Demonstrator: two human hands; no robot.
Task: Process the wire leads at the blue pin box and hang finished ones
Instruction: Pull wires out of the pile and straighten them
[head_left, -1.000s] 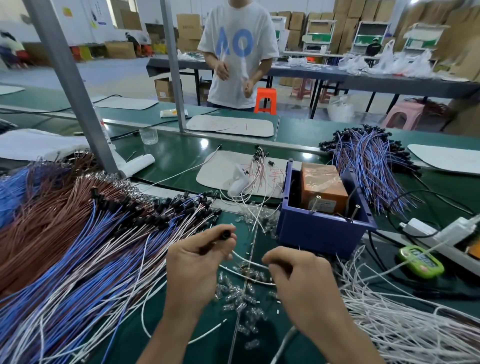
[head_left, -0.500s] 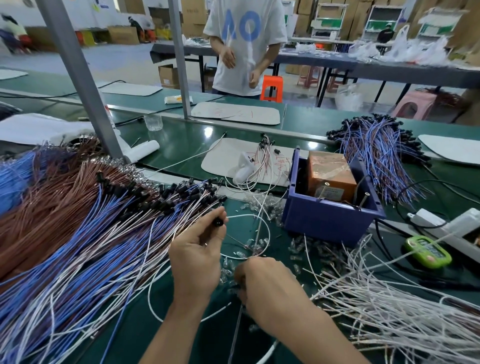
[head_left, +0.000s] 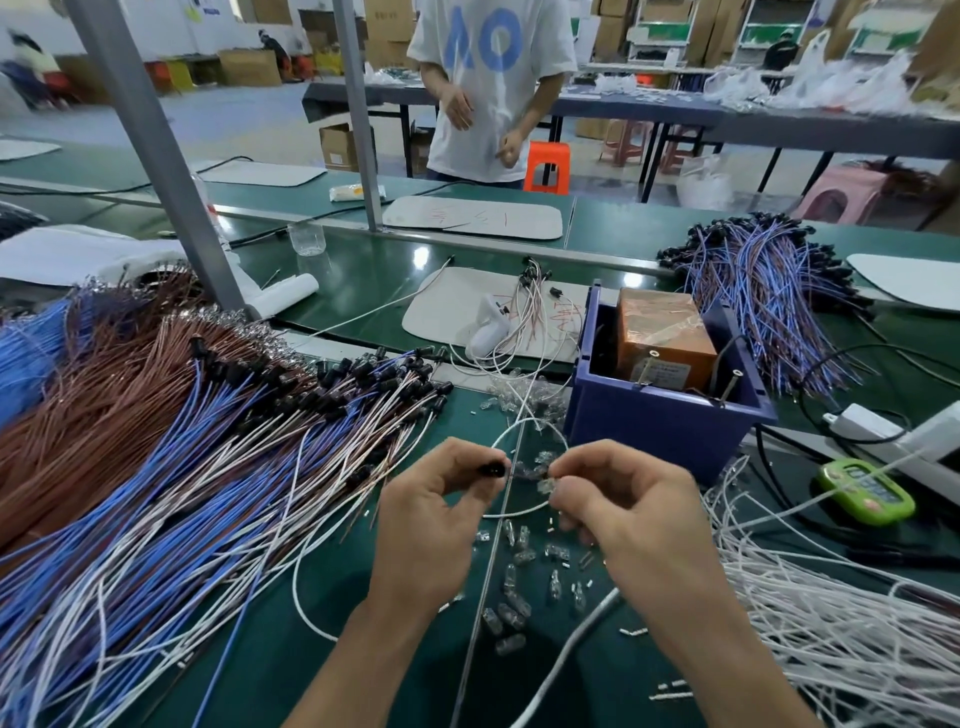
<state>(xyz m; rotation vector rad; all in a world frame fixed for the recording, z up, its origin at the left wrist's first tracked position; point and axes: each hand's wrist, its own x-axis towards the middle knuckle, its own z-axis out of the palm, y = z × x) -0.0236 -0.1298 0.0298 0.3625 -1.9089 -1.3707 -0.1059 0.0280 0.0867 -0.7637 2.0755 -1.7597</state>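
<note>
While both hands work just in front of the blue pin box (head_left: 660, 421), the left hand (head_left: 431, 519) has its thumb and forefinger pinched on a black connector (head_left: 493, 470), its other fingers curled loosely below. The right hand (head_left: 623, 514) faces it almost fingertip to fingertip, thumb and forefinger closed on a small clear plastic piece (head_left: 545, 486). A white wire lead (head_left: 519, 513) runs in a loop between the two hands, arching up toward the box's near wall. This open-topped box sits on the green bench (head_left: 509, 696) and holds an orange-brown block (head_left: 665, 338) wrapped in clear tape, which fills most of its inside; thin metal pins (head_left: 730, 387) stand up beside the block along the near edge. More clear plastic pieces (head_left: 519, 571) lie scattered on the bench under and between the hands and against the box's left corner. Left of the hands spreads a big fan of blue, white and brown leads (head_left: 208, 441) tipped with black connectors; a heap of plain white wires (head_left: 831, 649) lies to the right. Behind the box on the right rests another bundle of blue and brown leads (head_left: 763, 296). A small clear cup (head_left: 307, 240) stands farther back on the left; what it holds cannot be made out. A green handheld device (head_left: 865, 491) lies to the right of the box.
</note>
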